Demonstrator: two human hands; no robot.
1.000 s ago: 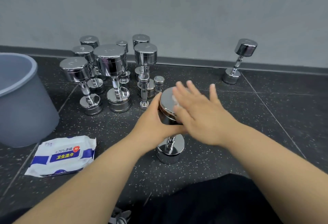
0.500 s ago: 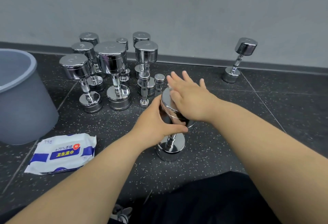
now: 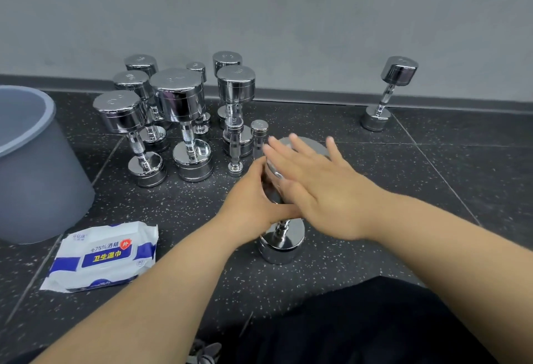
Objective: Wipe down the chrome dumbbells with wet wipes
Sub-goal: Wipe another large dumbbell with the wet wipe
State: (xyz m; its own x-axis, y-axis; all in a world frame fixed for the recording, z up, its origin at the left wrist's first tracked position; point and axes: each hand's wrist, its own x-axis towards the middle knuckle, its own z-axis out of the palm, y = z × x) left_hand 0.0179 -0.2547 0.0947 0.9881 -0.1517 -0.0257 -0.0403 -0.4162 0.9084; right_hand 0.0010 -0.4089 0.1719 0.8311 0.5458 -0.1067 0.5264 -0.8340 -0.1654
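While left fingers (image 3: 284, 213) grip one dumbbell (image 3: 282, 245), straight right fingers (image 3: 300, 151) press its top; ten others (image 3: 178, 98) stand.

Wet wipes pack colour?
White wet wipes pack with blue bands and a small red badge; head view.

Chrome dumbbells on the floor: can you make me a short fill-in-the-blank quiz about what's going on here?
1. The right hand lies flat on top of the nearest upright chrome dumbbell while the left hand grips its ____ head.
2. The white-and-blue pack of wet wipes lies on the speckled black ____.
3. The grey plastic bucket stands at the ____ edge of the view.
Missing words: upper; floor; left.
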